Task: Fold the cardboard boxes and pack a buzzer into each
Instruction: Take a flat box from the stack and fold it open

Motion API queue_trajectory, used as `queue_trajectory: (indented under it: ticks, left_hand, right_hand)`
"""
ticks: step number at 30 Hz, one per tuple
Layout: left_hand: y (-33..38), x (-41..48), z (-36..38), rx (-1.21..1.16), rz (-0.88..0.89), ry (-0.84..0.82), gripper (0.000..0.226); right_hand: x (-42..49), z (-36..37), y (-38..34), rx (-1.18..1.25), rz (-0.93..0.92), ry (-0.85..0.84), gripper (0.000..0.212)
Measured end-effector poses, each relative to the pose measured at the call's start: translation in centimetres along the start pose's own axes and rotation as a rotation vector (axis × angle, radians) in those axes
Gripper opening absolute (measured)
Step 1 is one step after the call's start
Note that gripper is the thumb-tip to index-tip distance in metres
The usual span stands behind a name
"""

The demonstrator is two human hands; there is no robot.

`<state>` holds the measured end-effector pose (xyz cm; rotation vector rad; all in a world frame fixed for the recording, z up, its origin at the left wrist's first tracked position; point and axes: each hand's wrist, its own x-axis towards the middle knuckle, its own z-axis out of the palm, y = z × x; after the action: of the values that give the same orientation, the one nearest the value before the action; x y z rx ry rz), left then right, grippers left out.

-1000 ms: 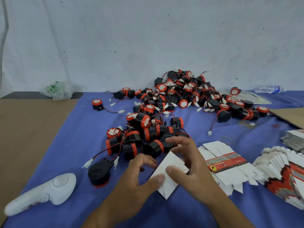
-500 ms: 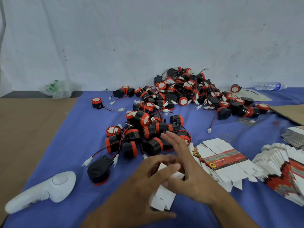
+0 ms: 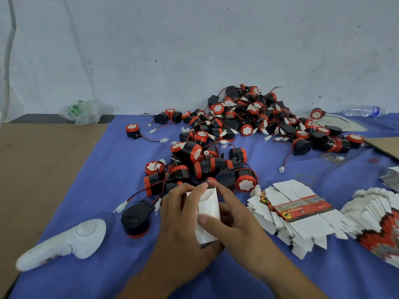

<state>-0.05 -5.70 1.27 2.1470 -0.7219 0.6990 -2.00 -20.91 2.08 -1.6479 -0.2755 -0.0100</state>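
Controller lies far left on blue cloth, lone black buzzer just beside it. My left hand wraps half-folded white box from left, fingers curled over its top edge. My right hand grips same box from right, thumb pressed on its face. Flat box stack sits right; buzzer heap behind.

Small white cardboard box: left hand and right hand are covering its sides and lower end. Fanned red-and-white stack of flat box blanks: picture's right edge is cutting it off.
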Motion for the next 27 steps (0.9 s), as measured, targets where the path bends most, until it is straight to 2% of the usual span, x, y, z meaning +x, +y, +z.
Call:
queue_trajectory:
  ticks: [9, 14, 20, 27]
  left_hand:
    - [-1.0, 0.6, -0.8, 0.03, 0.162, -0.027, 0.081]
    - [-0.9, 0.6, -0.7, -0.005, 0.16, 0.005, 0.081]
    - [-1.3, 0.3, -0.6, -0.055, 0.111, -0.011, 0.082]
    - [-1.4, 0.3, -0.1, -0.039, 0.139, 0.038, 0.083]
  right_hand:
    - [-0.4, -0.6, 0.1, -0.135, -0.022, -0.069, 0.069]
    - [-0.5, -0.6, 0.1, -0.193, 0.001, -0.043, 0.062]
    - [-0.6, 0.2, -0.2, -0.099, 0.022, -0.062, 0.061]
    - [-0.4, 1.1, -0.7, 0.073, 0.018, 0.042, 0.051]
